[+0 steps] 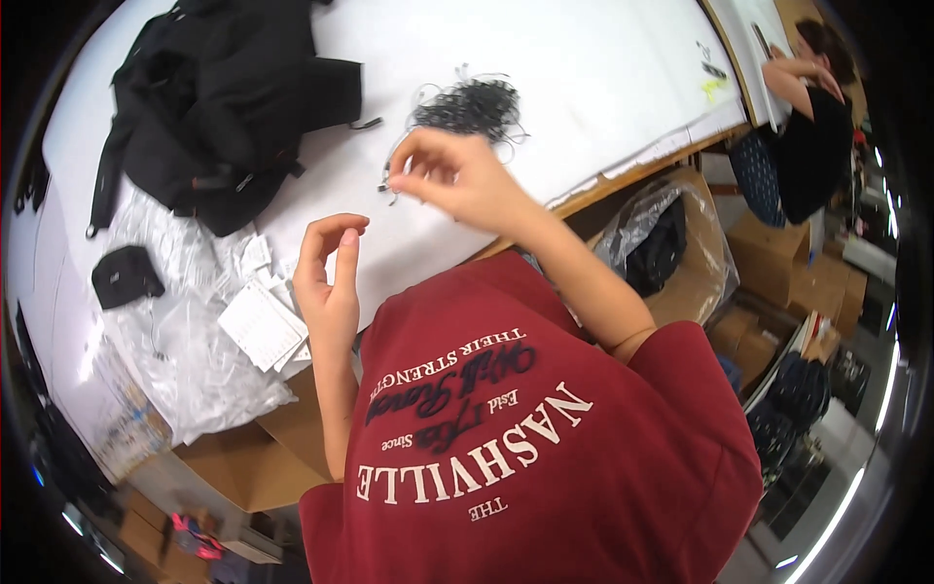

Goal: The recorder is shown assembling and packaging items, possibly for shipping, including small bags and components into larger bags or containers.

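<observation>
My right hand (pixel 448 177) is over the white table (pixel 593 73), thumb and fingertips pinched on a thin black cord (pixel 385 185) with a small pale end. Just beyond it lies a tangled heap of thin black cords (pixel 477 105). Closer to me and further left, my left hand (pixel 331 268) is raised at the table's near edge. Its thumb and fingers are apart with nothing between them. A large black fabric item (pixel 214 107), like a jacket or a bag, spreads over the far left of the table.
Clear plastic bags (pixel 190 360), white printed cards (pixel 261 326) and a small black fabric piece (pixel 126 276) lie at the left. An open carton (pixel 708 219) lined with plastic stands right of the table. Beyond it, another person (pixel 812 127) sits at a table.
</observation>
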Tool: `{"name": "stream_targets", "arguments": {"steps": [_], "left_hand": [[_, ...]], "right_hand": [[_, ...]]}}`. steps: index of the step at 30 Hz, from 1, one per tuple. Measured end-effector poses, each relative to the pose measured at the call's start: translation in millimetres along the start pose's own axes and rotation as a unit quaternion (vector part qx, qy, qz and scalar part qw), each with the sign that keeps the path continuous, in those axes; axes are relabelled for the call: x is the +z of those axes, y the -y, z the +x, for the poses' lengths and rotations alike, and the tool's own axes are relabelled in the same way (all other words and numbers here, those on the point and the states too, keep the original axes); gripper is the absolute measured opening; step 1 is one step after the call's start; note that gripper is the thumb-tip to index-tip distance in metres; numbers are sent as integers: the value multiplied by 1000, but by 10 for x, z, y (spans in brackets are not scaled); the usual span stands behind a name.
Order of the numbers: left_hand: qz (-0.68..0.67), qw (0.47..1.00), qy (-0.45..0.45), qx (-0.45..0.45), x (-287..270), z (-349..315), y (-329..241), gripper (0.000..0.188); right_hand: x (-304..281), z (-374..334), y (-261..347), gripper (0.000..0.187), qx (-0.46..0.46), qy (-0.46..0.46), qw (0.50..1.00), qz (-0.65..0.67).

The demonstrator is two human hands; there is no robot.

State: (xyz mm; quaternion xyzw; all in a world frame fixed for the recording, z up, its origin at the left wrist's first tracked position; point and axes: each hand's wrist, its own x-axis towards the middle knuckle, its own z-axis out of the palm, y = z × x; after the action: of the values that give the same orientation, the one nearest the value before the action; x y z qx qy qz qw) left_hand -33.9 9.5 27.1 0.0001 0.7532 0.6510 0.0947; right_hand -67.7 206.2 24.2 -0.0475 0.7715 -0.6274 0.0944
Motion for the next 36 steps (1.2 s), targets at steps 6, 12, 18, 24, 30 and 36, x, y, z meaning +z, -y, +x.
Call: {"name": "stream_targets", "arguments": {"steps": [6, 12, 18, 24, 30, 36], "left_hand": [[28, 998, 61, -2, 79, 22, 45, 12], [52, 994, 95, -30, 54, -14, 87, 15], [213, 974, -39, 65, -411, -164, 13, 19], [515, 825, -232, 17, -1221, -730, 438, 68], [502, 811, -276, -121, -1038, -989, 694, 83], [438, 814, -378, -53, -896, -962, 588, 58]], "right_hand": [[-770, -249, -189, 16, 47, -126, 988, -73], [-1185, -447, -309, 16, 59, -206, 974, -74], [-1186, -390, -251, 18, -36, -248, 962, -106], [-819, -421, -179, 15, -65, -177, 976, 108], [-218, -367, -170, 9, 55, -42, 984, 162], [137, -356, -152, 11, 60, 29, 985, 157]]}}
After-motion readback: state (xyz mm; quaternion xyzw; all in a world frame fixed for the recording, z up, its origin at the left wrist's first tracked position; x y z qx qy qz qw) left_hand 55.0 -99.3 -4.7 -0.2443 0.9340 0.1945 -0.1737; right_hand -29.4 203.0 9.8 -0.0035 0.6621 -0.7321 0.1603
